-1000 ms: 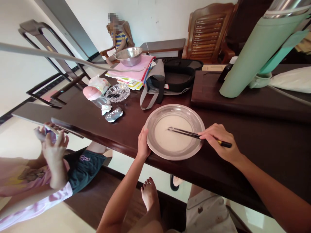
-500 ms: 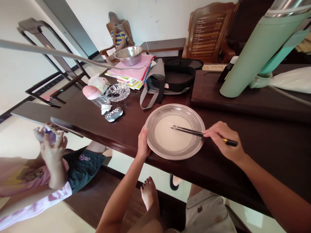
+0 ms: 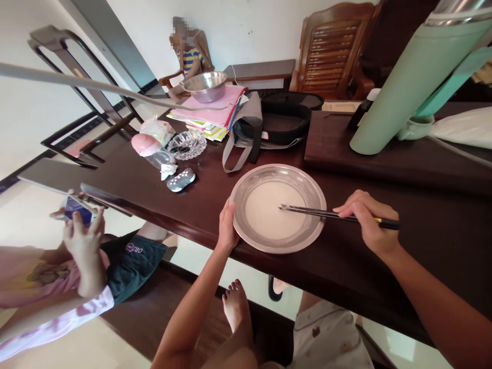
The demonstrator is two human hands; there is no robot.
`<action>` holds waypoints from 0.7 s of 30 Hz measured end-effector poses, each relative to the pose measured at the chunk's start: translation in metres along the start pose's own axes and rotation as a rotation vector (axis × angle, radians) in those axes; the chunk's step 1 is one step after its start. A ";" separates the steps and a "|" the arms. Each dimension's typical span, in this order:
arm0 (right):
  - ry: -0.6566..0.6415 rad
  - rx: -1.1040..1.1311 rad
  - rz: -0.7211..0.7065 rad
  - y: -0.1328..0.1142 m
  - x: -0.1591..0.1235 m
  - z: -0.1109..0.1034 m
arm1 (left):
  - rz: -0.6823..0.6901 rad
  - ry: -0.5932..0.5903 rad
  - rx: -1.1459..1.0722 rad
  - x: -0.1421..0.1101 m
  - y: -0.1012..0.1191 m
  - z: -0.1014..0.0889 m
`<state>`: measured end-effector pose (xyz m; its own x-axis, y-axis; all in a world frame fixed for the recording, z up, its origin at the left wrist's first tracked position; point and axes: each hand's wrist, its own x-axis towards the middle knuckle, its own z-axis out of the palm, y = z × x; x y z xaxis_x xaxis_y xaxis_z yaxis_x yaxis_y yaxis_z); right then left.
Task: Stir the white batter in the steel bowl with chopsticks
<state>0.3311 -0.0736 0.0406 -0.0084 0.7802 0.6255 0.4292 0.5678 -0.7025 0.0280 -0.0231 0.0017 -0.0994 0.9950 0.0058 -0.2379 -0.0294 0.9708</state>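
A wide metal basin (image 3: 243, 233) stands at the front edge of the dark wooden table, with a white, batter-like liquid (image 3: 265, 212) in it. My left hand (image 3: 228, 225) grips the basin's left rim, its thumb on top and its fingers mostly hidden below. To the right of the basin, my right hand (image 3: 369, 220) is closed around a pair of black chopsticks (image 3: 319, 211) with a gold band. They reach over the right rim, lie close together, and their whitened tips are at the middle of the liquid.
Left of the basin lie a grey game controller (image 3: 181, 180), a pink-capped bottle (image 3: 148, 148) and a glass ashtray (image 3: 187, 145). Behind are a black bag (image 3: 286, 125) and a steel bowl (image 3: 207, 88) on papers. A green thermos (image 3: 415, 87) stands right. A person with a phone (image 3: 78, 211) sits left.
My right hand has shifted to the right with the chopsticks, whose tips have moved slightly right and drawn together. My left hand stays on the rim.
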 end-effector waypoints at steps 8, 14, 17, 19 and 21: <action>-0.203 0.002 0.000 -0.008 0.001 0.006 | 0.003 0.014 0.020 0.000 0.000 0.001; -0.016 0.116 0.037 0.000 -0.001 -0.002 | -0.004 0.019 -0.003 0.000 0.000 0.001; -0.176 0.111 0.007 -0.006 0.000 0.003 | -0.007 0.017 -0.014 -0.001 0.001 0.002; -0.248 0.043 -0.029 -0.009 0.002 0.006 | -0.009 0.018 -0.028 -0.001 0.002 0.002; -0.212 -0.012 -0.034 -0.009 0.003 0.005 | -0.008 0.018 -0.036 -0.002 0.003 0.003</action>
<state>0.3228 -0.0749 0.0471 -0.2129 0.7989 0.5625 0.4360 0.5929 -0.6771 0.0305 -0.0244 0.0050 -0.1143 0.9934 -0.0068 -0.2733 -0.0249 0.9616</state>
